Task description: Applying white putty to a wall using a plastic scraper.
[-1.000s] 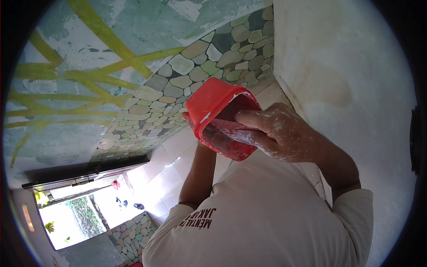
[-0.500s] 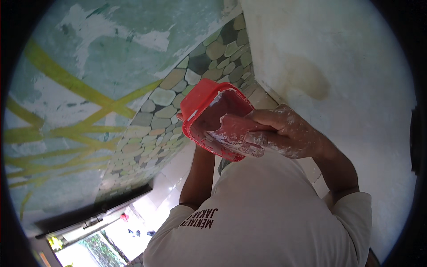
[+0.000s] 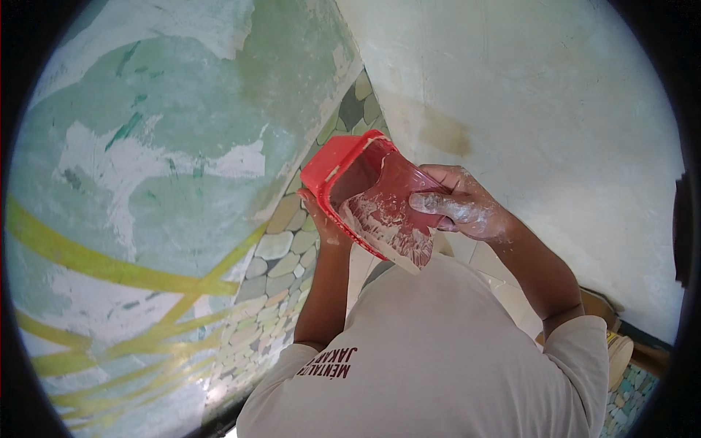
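A red plastic tub (image 3: pixel 336 162), tilted with its opening toward the right, is gripped from its left and underside by my left hand (image 3: pixel 321 217). Most of that hand's fingers are hidden behind the tub. My right hand (image 3: pixel 467 206) pinches a dark red, flexible putty scraper (image 3: pixel 398 182), thumb on its near face. Whitish putty (image 3: pixel 391 226) coats the lower part of the scraper, which lies across the tub's opening. White smears also cover my right thumb and knuckles. How much putty is inside the tub cannot be seen.
On the left stands a green wall (image 3: pixel 197 95) with white patches and yellow stripes. Below it runs a band of flat stones (image 3: pixel 274 246). A pale wall (image 3: pixel 526 109) with a brownish stain rises on the right. Several partly hidden objects, one yellowish (image 3: pixel 619 354), lie at lower right.
The scraper has turned so that its broad, putty-smeared face shows more. My right hand has shifted slightly up. The view has swung, and the bright opening at lower left has almost gone from it.
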The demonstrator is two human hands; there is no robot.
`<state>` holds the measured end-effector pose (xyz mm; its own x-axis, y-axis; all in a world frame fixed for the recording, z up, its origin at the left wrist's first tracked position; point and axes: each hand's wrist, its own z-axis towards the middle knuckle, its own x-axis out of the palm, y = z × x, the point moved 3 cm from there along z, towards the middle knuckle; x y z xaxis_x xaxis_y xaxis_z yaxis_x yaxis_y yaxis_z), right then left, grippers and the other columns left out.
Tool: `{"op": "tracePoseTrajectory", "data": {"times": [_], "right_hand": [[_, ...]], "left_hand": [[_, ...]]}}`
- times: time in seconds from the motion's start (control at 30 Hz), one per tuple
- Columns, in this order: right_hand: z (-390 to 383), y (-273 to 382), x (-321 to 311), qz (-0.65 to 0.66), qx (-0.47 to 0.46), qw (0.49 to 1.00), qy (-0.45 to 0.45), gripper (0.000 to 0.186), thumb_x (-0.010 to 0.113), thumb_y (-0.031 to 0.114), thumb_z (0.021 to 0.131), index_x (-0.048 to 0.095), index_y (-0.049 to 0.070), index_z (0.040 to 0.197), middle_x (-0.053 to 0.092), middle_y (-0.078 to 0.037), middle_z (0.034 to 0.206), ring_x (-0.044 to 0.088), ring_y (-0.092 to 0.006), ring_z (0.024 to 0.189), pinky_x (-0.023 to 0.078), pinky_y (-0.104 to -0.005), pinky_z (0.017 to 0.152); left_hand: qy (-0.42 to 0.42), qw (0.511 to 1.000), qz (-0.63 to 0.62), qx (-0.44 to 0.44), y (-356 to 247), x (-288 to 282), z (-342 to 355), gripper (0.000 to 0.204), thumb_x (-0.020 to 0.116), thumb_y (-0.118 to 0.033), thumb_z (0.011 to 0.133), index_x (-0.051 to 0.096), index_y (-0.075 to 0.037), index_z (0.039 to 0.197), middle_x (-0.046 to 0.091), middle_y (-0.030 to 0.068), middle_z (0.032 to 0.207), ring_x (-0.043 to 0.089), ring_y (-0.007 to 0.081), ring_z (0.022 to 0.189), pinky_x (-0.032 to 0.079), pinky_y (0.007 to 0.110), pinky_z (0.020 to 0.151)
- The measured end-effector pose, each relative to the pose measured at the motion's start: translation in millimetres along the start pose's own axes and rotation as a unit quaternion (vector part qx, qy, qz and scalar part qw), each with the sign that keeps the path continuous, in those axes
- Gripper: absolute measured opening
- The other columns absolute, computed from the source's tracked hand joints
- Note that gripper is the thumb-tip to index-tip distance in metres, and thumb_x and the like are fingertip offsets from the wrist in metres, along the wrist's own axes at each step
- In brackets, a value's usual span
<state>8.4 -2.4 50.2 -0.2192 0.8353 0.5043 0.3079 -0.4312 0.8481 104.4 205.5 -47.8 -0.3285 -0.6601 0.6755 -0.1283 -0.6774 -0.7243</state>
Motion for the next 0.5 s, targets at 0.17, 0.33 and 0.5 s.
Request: {"op": "tracePoseTrajectory", "data": {"times": [0.17, 0.33, 0.5], "right_hand": [[22, -12, -2, 0.004, -0.047, 0.997, -0.063, 0.037, 0.069, 0.019, 0.092, 0.060, 0.003, 0.125, 0.065, 0.002, 0.092, 0.052, -0.0021, 0.069, 0.036, -0.0185, 0.053], [35, -28, -12, 0.053, -0.095, 0.992, -0.058, 0.040, 0.069, 0.020, 0.093, 0.059, 0.005, 0.129, 0.068, 0.000, 0.105, 0.062, -0.0052, 0.087, 0.049, -0.0210, 0.067], [39, -37, 0, 0.117, -0.170, 0.963, -0.175, 0.040, 0.065, 0.018, 0.094, 0.056, 0.003, 0.129, 0.066, 0.001, 0.095, 0.046, -0.0003, 0.060, 0.032, -0.0168, 0.049]], "left_hand": [[0.047, 0.995, 0.059, -0.070, -17, 11, 32, 0.086, 0.042, -0.075, 0.089, 0.041, -0.009, 0.145, 0.048, 0.0132, 0.144, 0.046, 0.0321, 0.132, 0.037, 0.050, 0.111], [0.041, 0.985, 0.035, -0.163, -13, 8, 58, 0.087, 0.042, -0.075, 0.090, 0.042, -0.008, 0.145, 0.051, 0.0127, 0.141, 0.050, 0.0319, 0.129, 0.039, 0.048, 0.111], [0.079, 0.976, 0.052, -0.194, -12, 5, 73, 0.088, 0.042, -0.075, 0.089, 0.040, -0.008, 0.145, 0.050, 0.0132, 0.143, 0.049, 0.0318, 0.130, 0.039, 0.048, 0.110]]}}
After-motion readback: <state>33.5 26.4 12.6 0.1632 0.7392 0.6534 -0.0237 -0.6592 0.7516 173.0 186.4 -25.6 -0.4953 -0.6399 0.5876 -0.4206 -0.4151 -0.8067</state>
